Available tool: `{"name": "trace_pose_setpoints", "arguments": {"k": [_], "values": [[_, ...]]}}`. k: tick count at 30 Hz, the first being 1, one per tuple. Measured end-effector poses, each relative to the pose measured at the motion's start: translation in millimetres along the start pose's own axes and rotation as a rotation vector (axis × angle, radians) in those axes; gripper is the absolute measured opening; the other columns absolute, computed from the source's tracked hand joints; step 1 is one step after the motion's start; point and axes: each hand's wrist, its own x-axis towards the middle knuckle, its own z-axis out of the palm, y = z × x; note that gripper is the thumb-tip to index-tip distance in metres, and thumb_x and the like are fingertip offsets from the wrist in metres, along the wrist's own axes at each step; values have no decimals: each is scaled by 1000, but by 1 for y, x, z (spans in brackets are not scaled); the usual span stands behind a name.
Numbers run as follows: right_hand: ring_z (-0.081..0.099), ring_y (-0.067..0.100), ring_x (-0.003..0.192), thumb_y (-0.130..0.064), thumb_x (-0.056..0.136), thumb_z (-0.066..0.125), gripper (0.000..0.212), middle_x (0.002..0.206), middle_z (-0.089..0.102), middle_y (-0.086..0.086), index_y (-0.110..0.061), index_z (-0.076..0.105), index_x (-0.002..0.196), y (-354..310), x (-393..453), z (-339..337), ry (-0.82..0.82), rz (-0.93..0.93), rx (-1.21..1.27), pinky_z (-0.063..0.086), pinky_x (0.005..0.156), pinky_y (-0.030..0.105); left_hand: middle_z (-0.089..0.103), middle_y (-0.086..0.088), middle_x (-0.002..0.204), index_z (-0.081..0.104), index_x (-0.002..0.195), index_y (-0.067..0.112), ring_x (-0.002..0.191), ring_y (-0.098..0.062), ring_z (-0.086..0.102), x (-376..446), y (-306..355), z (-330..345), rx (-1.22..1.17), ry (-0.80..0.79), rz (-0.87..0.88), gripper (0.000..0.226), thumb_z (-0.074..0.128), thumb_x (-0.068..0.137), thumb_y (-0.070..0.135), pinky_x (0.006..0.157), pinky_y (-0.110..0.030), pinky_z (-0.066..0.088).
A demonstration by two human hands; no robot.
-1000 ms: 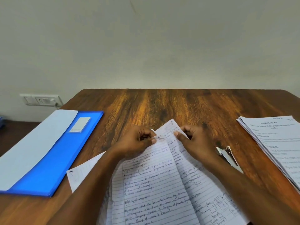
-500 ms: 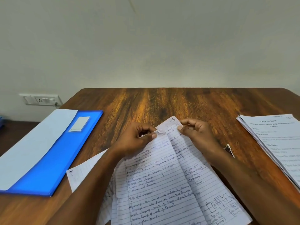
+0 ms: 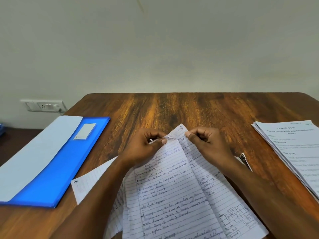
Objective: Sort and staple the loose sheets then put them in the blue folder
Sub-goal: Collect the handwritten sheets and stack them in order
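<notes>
Handwritten lined sheets [image 3: 172, 187] were pinched at their far corners by the left hand [image 3: 146, 149] and right hand [image 3: 208, 147]; a blue folder [image 3: 57, 169] lay left.

Wooden table [image 3: 172, 109]: dark brown top with streaked orange grain, rounded far corners, set against the wall. Wall [image 3: 155, 49]: plain, pale off-white, with a faint diagonal mark near the top. Switch and socket plate [image 3: 43, 105]: white, mounted low on the wall left of the table. Blue object [image 3: 1, 129]: only a sliver at the left edge, unidentifiable.
</notes>
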Motion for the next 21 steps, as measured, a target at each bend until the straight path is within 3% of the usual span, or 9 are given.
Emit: {"name": "trace_pose_setpoints", "arguments": {"k": [3,5,8,10,13,16,18,21], "values": [[61,4,66,-50,101,54,36,76,68,-9,-22,73,87,-8,-5,6,-51,-45,-135,46,56,25,78,16,102,80,106,28,96,-1,70,0,4,5,67,146,-36,18,66,101,19,80,-27,55],[59,1,66,-59,99,49,41,77,66,-10,-24,69,92,-12,-10,10,-97,-43,-200,45,58,22,76,17,102,80,105,27,97,2,67,0,6,10,103,224,-25,16,67,100,21,79,-25,53],[69,7,86,-49,101,59,31,100,73,-10,-25,68,119,-11,-13,15,-125,-57,-291,60,74,39,73,16,103,79,104,28,100,-3,67,-1,6,19,103,252,30,13,70,98,22,80,-29,55],[70,8,93,-36,101,64,28,107,74,-9,-24,66,127,-12,-13,16,-112,-40,-289,61,78,39,71,17,103,78,104,28,101,-5,66,-1,6,23,119,290,60,10,73,96,23,83,-31,58],[70,6,96,-29,101,67,26,108,73,-10,-24,67,126,-16,-14,18,-116,0,-256,60,79,32,69,15,103,75,98,24,99,-7,67,-2,10,28,86,345,84,5,76,94,21,84,-30,58],[70,4,92,-26,103,63,20,104,73,-11,-25,66,122,-15,-15,20,-151,36,-224,60,78,34,69,12,104,73,98,21,99,-9,67,0,10,32,119,347,130,5,75,94,21,83,-27,56],[70,5,87,-23,104,61,15,99,73,-10,-26,64,118,-16,-16,23,-156,23,-221,60,75,35,69,14,107,69,108,22,103,-7,66,-1,10,31,127,323,136,13,73,96,23,86,-24,55],[72,7,87,-19,105,58,17,99,74,-7,-26,64,119,-18,-18,26,-167,20,-152,60,74,34,71,9,110,59,127,25,103,-9,70,-3,13,22,10,158,45,30,69,99,21,85,-26,60]]}}
